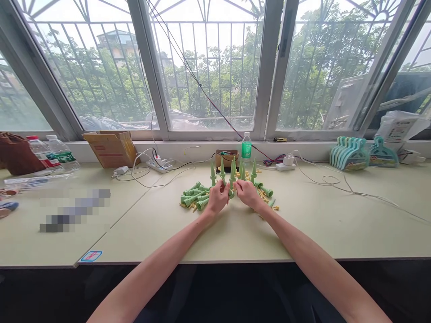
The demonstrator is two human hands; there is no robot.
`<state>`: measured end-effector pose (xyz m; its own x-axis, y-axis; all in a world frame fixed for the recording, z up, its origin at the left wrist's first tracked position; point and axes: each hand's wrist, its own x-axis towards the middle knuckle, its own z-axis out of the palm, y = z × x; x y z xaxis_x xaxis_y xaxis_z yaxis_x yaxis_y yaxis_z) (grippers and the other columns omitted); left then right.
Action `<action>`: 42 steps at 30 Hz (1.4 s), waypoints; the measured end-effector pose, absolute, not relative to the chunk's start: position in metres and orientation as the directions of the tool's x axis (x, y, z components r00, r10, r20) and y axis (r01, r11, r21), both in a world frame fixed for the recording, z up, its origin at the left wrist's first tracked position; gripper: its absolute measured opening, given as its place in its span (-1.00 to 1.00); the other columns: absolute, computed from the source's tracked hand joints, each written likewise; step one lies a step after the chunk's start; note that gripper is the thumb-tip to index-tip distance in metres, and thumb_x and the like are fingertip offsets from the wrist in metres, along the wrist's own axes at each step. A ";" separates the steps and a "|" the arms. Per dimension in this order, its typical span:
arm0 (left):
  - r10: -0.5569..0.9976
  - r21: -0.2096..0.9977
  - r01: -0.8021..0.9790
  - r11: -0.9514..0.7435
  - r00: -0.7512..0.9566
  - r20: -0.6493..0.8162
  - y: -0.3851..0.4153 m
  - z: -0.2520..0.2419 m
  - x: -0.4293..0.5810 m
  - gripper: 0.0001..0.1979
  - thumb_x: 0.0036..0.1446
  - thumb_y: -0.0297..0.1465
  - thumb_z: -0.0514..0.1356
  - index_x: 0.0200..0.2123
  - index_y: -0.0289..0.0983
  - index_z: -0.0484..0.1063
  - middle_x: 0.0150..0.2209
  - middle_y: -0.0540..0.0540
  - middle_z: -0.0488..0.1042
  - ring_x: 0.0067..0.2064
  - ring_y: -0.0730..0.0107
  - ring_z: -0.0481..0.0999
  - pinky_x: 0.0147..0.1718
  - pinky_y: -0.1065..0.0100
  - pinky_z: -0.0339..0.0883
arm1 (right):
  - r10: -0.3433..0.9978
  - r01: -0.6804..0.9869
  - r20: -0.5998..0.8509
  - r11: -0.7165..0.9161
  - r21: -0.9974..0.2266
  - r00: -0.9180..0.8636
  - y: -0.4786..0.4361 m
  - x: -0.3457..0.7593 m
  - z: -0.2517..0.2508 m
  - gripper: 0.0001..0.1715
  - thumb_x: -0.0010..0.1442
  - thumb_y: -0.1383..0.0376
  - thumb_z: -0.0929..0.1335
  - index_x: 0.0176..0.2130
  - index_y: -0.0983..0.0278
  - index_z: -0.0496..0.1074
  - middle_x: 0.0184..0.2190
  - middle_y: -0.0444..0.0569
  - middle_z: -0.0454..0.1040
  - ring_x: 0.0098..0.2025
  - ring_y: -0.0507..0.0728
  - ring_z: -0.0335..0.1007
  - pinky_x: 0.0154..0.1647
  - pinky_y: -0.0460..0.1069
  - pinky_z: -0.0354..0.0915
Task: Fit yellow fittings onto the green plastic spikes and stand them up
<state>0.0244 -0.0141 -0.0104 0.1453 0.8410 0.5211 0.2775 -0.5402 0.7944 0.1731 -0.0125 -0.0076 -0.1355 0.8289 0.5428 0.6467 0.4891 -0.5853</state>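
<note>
Centre of frame: left hand (218, 197) has fingers and thumb drawn together, seemingly pinching a small light-green plastic piece (231, 194). Right hand (247, 193) curled, fingertips just beside it; cannot tell whether they grip anything.

Risk 1: slim, pointed light-green plastic spires (213, 176) stand upright just behind the knuckles; a forward nudge could topple them.

Risk 2: hollow light-green plastic tubes (191, 197) lie heaped left of centre; a wrist bump could roll some.

Risk 3: small yellow plastic pegs (276, 207), scattered right of centre, could be swept aside by the forearm.
</note>
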 end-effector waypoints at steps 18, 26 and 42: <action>0.841 0.793 0.284 -0.539 0.138 0.522 -0.015 -0.009 0.024 -0.65 0.20 -0.13 0.06 -0.50 -0.20 0.06 -0.71 0.13 0.25 -0.72 0.49 0.28 -0.65 0.42 0.11 | 0.805 0.679 0.549 0.533 -0.504 -0.225 -0.010 0.175 -0.008 -0.68 0.26 0.29 0.19 -0.53 0.26 0.17 -0.61 -0.14 0.24 -0.55 -0.01 0.04 -0.48 -0.09 -0.01; 0.819 0.753 0.333 -0.567 0.133 0.558 -0.015 -0.010 0.026 -0.66 0.20 -0.16 0.06 -0.51 -0.20 0.07 -0.74 0.14 0.22 -0.73 0.50 0.26 -0.61 0.41 0.13 | 0.798 0.694 0.549 0.541 -0.475 -0.247 -0.012 0.178 -0.008 -0.66 0.26 0.29 0.19 -0.55 0.25 0.11 -0.62 -0.16 0.20 -0.55 -0.01 0.01 -0.49 -0.09 -0.03; 0.824 0.743 0.359 -0.564 0.186 0.536 -0.018 -0.004 0.024 -0.65 0.21 -0.17 0.06 -0.51 -0.22 0.05 -0.71 0.15 0.22 -0.72 0.51 0.30 -0.58 0.43 0.16 | 0.802 0.691 0.547 0.538 -0.484 -0.241 -0.011 0.178 -0.007 -0.63 0.24 0.28 0.19 -0.57 0.25 0.06 -0.65 -0.17 0.17 -0.57 -0.02 -0.02 -0.52 -0.08 -0.06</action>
